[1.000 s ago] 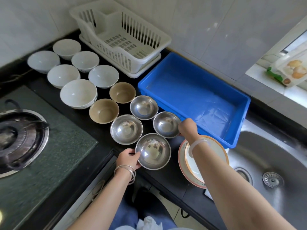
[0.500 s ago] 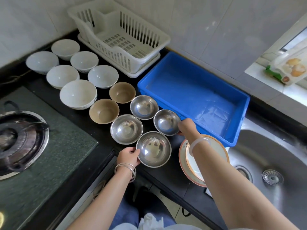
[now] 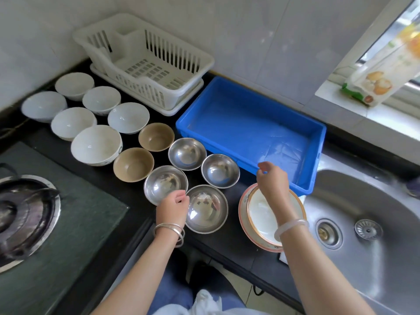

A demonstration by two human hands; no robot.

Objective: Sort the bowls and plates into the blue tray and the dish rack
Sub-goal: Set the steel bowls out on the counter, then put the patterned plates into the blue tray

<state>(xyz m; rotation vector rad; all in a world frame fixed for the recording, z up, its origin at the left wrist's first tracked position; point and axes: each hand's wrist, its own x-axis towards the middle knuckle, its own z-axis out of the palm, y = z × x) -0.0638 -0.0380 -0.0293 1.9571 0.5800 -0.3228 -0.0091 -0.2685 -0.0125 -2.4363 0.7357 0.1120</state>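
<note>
Several steel bowls stand in a cluster on the black counter; the nearest steel bowl (image 3: 208, 210) is by the front edge, another steel bowl (image 3: 220, 170) behind it. My left hand (image 3: 173, 209) rests at the nearest bowl's left rim, fingers loosely curled, gripping nothing that I can see. My right hand (image 3: 271, 180) hovers empty over the stacked orange-rimmed plates (image 3: 259, 215), at the front wall of the empty blue tray (image 3: 318, 155). Two tan bowls (image 3: 133, 164) and several white bowls (image 3: 96, 145) sit to the left. The white dish rack (image 3: 145, 87) is empty at the back.
A gas burner (image 3: 25, 219) on a dark glass hob fills the left. A steel sink (image 3: 363, 223) lies right of the plates. A food packet (image 3: 377, 80) stands on the window sill. The counter's front edge runs just below the nearest bowl.
My right hand has let go of the rear steel bowl and moved right, over the plates. My left hand has loosened on the nearest bowl's rim. The camera view has shifted slightly.
</note>
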